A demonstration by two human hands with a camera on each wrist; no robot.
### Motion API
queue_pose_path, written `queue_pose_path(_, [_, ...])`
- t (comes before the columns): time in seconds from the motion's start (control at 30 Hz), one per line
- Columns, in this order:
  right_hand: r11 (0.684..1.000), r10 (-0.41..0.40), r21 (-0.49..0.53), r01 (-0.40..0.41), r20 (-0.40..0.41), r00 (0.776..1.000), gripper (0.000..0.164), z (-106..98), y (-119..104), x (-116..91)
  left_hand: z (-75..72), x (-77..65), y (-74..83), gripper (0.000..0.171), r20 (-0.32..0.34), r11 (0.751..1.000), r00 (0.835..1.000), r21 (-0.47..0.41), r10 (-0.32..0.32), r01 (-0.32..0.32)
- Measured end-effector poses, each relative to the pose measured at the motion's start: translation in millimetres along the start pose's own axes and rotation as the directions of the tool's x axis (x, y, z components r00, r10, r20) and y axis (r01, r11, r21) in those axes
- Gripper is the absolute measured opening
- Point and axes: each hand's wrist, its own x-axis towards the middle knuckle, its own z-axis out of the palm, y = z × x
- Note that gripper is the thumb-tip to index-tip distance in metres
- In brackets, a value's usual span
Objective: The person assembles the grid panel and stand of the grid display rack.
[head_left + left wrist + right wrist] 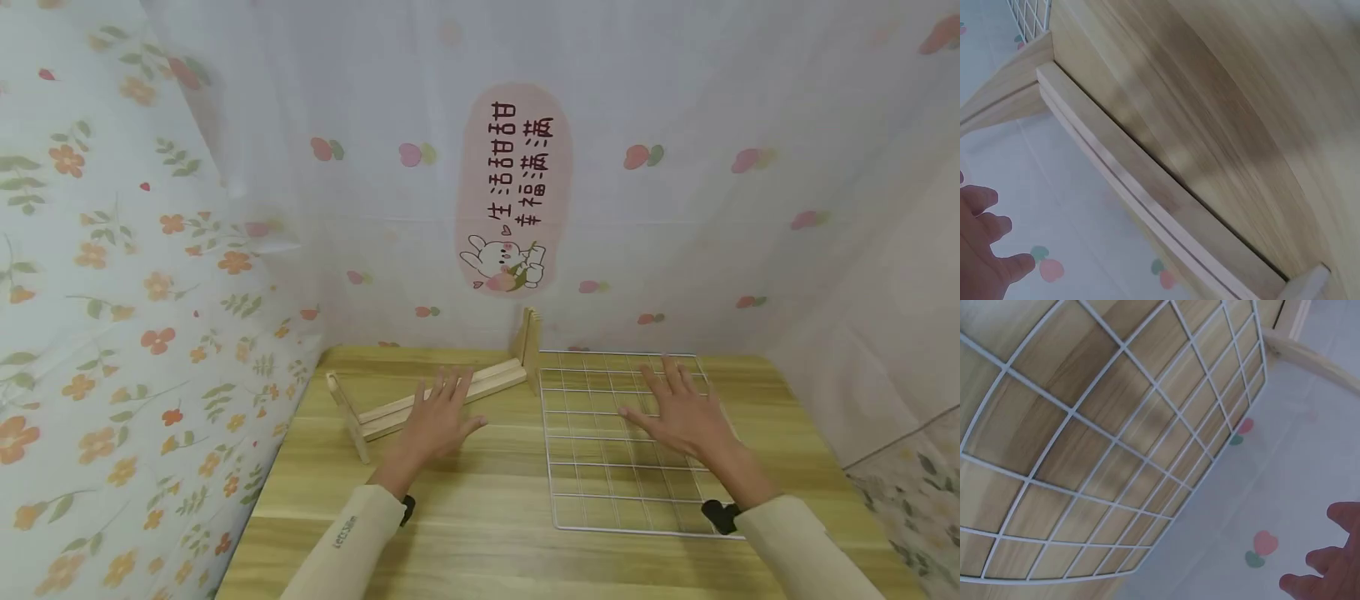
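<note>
A wooden stand (442,402) with two upright end pieces and double rails between them sits on the left half of the table. My left hand (438,421) hovers over its rails, fingers spread, holding nothing; the left wrist view shows that hand's fingertips (995,226) apart from the wood. To the right lies a white wire grid panel (587,464), flat on the tabletop. Above it my right hand (686,417) is stretched out with fingers apart and nothing in them. In the right wrist view the grid (1116,440) fills much of the frame, clear of the fingers.
The wood-grain table (480,550) ends at the back against a white curtain (375,83) with printed fruit and a pink rabbit label. A flower-patterned curtain (112,275) hangs along the left edge. The stand's right end piece (529,350) stands beside the grid's far left corner.
</note>
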Motion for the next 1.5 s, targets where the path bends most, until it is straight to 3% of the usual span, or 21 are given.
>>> queue_pose_path(0.23, [1.000,0.002,0.010,-0.001,-0.020,1.000,0.092,-1,17,7,-0.1,5.1,15.4,0.084,-0.009,0.998,1.000,-0.060,-0.015,0.014])
queue_pose_path(0.47, [0.995,0.059,0.071,-0.063,0.052,0.997,0.095,-10,34,6,4.5,16.5,36.4,0.086,0.013,0.973,1.000,-0.229,0.004,-0.001])
queue_pose_path(0.63, [0.990,0.078,0.112,-0.086,0.076,0.994,0.094,-13,44,9,4.9,23.2,44.8,0.083,0.031,0.958,1.000,-0.287,0.007,0.002])
queue_pose_path(0.73, [0.986,0.080,0.136,-0.092,0.094,0.992,0.093,-16,48,11,7.4,25.7,48.0,0.084,0.047,0.928,0.999,-0.372,0.005,0.013])
queue_pose_path(0.87, [0.975,0.097,0.188,-0.121,0.132,0.986,0.095,-19,52,13,11.3,28.4,51.2,0.086,0.058,0.869,0.998,-0.494,-0.004,0.032])
queue_pose_path(1.03, [0.956,0.129,0.243,-0.163,0.151,0.980,0.098,-19,58,13,14.7,32.5,56.1,0.086,0.068,0.841,0.998,-0.538,-0.018,0.052])
queue_pose_path(1.23, [0.948,0.154,0.252,-0.192,0.163,0.975,0.098,-19,67,14,19.1,39.0,63.4,0.085,0.098,0.789,0.995,-0.609,-0.029,0.084])
queue_pose_path(1.37, [0.948,0.160,0.249,-0.199,0.167,0.973,0.096,-22,71,15,21.8,44.8,70.1,0.085,0.104,0.771,0.994,-0.630,-0.035,0.093])
queue_pose_path(1.5, [0.938,0.182,0.265,-0.224,0.171,0.968,0.094,-25,74,15,24.2,49.3,76.9,0.083,0.103,0.770,0.994,-0.631,-0.040,0.096])
